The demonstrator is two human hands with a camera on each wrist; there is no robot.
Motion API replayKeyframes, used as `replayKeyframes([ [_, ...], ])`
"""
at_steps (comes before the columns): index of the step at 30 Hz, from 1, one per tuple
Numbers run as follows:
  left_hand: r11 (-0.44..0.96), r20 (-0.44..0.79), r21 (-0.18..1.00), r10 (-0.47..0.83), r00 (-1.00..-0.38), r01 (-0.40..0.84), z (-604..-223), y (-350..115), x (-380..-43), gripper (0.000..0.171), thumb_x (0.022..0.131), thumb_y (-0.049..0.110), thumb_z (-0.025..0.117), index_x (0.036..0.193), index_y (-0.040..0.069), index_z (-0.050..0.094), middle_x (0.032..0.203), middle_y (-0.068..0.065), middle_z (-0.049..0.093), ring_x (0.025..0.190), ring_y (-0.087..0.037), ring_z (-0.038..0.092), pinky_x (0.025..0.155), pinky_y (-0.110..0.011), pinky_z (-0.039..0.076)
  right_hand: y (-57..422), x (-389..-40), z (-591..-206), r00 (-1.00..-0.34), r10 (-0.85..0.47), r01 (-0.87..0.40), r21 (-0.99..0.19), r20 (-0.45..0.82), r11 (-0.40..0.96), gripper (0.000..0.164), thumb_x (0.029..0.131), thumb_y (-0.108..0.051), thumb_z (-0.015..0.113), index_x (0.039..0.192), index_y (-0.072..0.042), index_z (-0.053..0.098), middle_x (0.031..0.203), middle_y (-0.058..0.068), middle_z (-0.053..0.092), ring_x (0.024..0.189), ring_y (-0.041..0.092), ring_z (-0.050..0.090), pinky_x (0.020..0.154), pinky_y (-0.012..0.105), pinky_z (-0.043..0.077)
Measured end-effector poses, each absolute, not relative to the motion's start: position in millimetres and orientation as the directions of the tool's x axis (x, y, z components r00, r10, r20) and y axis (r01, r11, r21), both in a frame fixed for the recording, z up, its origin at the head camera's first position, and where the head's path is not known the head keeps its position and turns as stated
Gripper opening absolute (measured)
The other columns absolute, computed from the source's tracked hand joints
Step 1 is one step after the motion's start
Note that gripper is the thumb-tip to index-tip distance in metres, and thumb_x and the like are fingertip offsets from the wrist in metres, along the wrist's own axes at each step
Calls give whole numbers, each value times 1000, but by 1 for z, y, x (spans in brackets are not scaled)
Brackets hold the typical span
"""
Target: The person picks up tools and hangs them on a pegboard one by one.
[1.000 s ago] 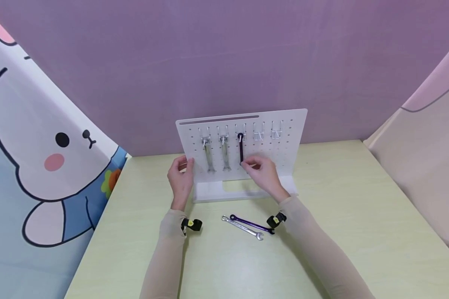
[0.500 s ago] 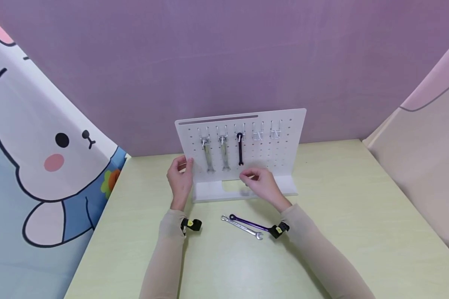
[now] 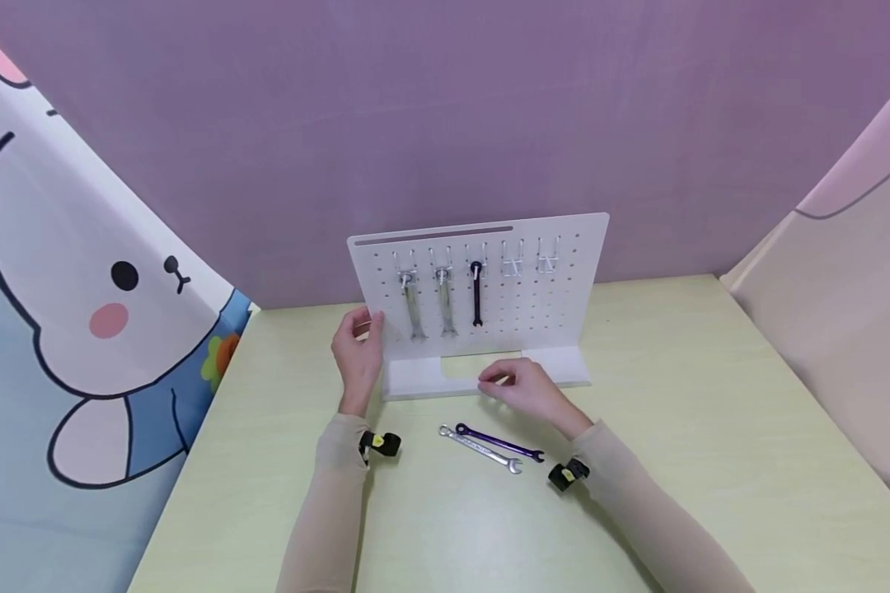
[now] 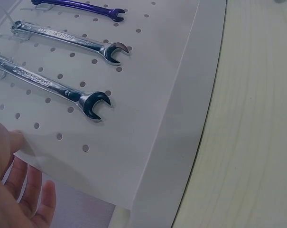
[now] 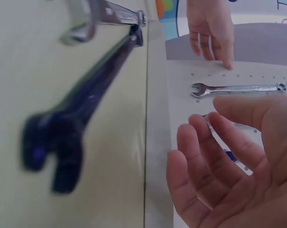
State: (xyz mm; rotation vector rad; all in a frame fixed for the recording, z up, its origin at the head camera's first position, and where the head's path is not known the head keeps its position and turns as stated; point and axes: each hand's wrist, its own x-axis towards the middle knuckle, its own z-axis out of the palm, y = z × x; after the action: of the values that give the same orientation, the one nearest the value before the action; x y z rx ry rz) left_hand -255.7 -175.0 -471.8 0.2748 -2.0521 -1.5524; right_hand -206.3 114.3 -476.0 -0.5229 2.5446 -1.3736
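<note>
From here I count five wrenches, three hung and two loose, plus one pegboard, five wire hooks, two hands, two sleeves, two black wrist devices and one table.

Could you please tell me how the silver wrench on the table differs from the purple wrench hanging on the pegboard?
Colour: the silver wrench is bright metal; the hanging wrench is purple, near black in the head view.
Pose: the silver wrench lies flat on the table; the hanging wrench is upright on the pegboard, open end down.
Both have a ring end and an open end.
</note>
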Motion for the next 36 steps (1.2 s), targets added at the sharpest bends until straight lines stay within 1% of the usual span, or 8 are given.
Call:
replayKeyframes([
  [6,310,290,939,-470,-834,151,-471,-175,-255,30,103,27,71,124,4,72,121,-17,74,109,-32,68,89,-38,54,122,-198,-481,-882,-469,-241,-823,-35,515,21,98,-20,76,114,-6,78,102,2,78,88,12,69,82,29,59],
  [12,313,291,938,-473,-832,150,-471,-175,-255,30,104,27,71,123,4,72,121,-16,75,109,-32,68,89,-38,54,122,-189,-488,-852,-517,-240,-813,-87,531,9,98,-19,77,103,-13,80,94,-3,77,86,10,68,81,28,58],
  [14,316,289,937,-472,-833,146,-472,-175,-255,30,104,27,71,123,4,72,121,-16,75,109,-32,69,89,-37,54,122,-187,-490,-845,-524,-240,-804,-103,544,8,97,-21,77,101,-14,80,93,-5,77,85,9,68,81,29,58],
  [21,318,297,935,-472,-830,154,-470,-175,-254,30,103,27,71,123,4,72,120,-17,75,108,-32,69,87,-36,54,121,-178,-492,-821,-568,-331,-764,-57,554,13,92,-18,82,101,-8,81,90,-4,78,82,6,68,79,24,58],
  [25,324,310,932,-473,-825,165,-470,-176,-255,29,103,24,72,122,3,73,119,-18,76,106,-33,70,85,-32,54,118,-173,-492,-826,-560,-339,-739,-62,583,12,90,-16,84,100,-10,81,87,-6,77,79,4,66,76,23,56],
  [28,330,320,928,-471,-822,172,-471,-176,-255,29,102,23,72,122,2,73,119,-19,76,106,-33,70,84,-31,53,115,-169,-492,-839,-538,-328,-709,-85,624,11,89,-19,85,99,-14,82,84,-10,75,76,3,63,74,24,54],
  [32,328,321,928,-469,-823,176,-471,-177,-255,29,103,24,71,122,3,73,119,-18,75,106,-32,69,85,-34,53,112,-167,-492,-846,-523,-326,-677,-102,659,6,90,-20,84,96,-18,82,81,-12,73,73,5,61,72,26,51],
  [36,322,316,930,-466,-826,174,-472,-176,-256,30,103,27,71,122,3,73,119,-18,75,107,-33,69,87,-38,54,112,-166,-493,-850,-517,-329,-665,-101,670,4,90,-20,84,93,-18,82,80,-12,72,74,6,61,72,27,51],
])
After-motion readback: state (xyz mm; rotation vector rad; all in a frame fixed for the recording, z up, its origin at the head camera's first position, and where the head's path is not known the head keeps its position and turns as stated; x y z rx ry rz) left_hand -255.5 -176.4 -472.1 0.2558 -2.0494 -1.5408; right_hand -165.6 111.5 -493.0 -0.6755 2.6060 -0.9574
